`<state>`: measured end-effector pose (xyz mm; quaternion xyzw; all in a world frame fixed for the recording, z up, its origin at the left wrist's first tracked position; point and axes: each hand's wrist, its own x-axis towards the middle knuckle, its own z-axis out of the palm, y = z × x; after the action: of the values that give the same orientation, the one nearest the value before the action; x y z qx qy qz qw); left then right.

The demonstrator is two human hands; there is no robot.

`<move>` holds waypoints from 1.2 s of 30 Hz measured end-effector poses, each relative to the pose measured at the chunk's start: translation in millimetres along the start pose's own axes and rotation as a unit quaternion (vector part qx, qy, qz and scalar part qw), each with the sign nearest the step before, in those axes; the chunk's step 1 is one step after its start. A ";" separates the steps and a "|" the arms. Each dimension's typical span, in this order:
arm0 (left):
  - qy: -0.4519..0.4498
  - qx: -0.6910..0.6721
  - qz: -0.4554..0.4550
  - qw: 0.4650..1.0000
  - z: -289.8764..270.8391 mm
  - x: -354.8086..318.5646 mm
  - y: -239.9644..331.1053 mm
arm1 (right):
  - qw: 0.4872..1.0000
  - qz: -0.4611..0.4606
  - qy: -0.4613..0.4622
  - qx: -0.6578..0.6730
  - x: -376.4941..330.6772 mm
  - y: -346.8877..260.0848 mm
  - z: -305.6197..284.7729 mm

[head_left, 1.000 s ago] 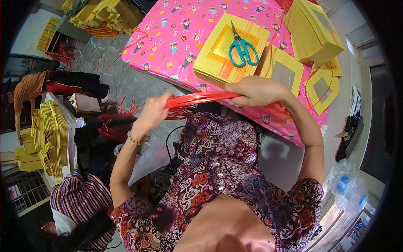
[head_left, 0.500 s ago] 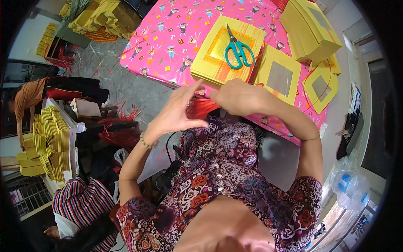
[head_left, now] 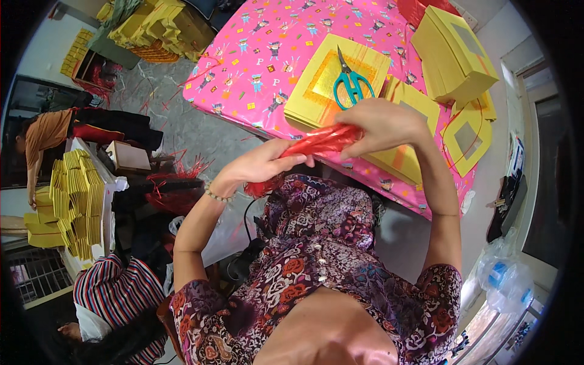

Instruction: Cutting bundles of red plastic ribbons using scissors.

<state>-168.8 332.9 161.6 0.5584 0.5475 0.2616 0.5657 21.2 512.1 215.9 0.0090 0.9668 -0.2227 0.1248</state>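
Note:
My left hand (head_left: pixel 261 164) and my right hand (head_left: pixel 380 125) both grip a bundle of red plastic strips (head_left: pixel 319 142) held between them, just in front of the table's near edge. The bundle's loose end hangs down by my left wrist. Beyond my hands, teal-handled scissors (head_left: pixel 351 82) lie on a flat stack of yellow and gold paper (head_left: pixel 316 91) on the pink patterned tablecloth (head_left: pixel 255 67).
More yellow paper sheets (head_left: pixel 420 103) and a tall yellow stack (head_left: pixel 453 52) lie at the table's right. Folded yellow paper piles (head_left: pixel 73 201) stand on a stand at left. A person in a striped top (head_left: pixel 112 292) sits lower left; another person (head_left: pixel 42 134) bends at far left.
My hands came together and then drew apart again, the red strips now bunched into a thicker bundle. My right hand has risen toward the scissors.

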 end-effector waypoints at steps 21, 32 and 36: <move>0.407 -0.046 0.105 0.906 13.1 14.4 -15.7 | 0.624 -0.096 0.397 0.666 113.4 -38.7 56.7; 0.536 0.022 0.201 0.820 23.5 34.9 -22.7 | 0.610 -0.052 0.471 0.635 134.4 -67.3 61.8; 0.607 -0.085 0.209 0.762 5.2 19.9 -12.3 | 0.689 -0.051 0.493 0.528 133.6 -77.5 60.4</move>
<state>-162.7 346.2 142.6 0.3333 0.6216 0.7029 0.0917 -99.6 411.1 163.8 0.1324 0.6107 -0.6662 -0.4070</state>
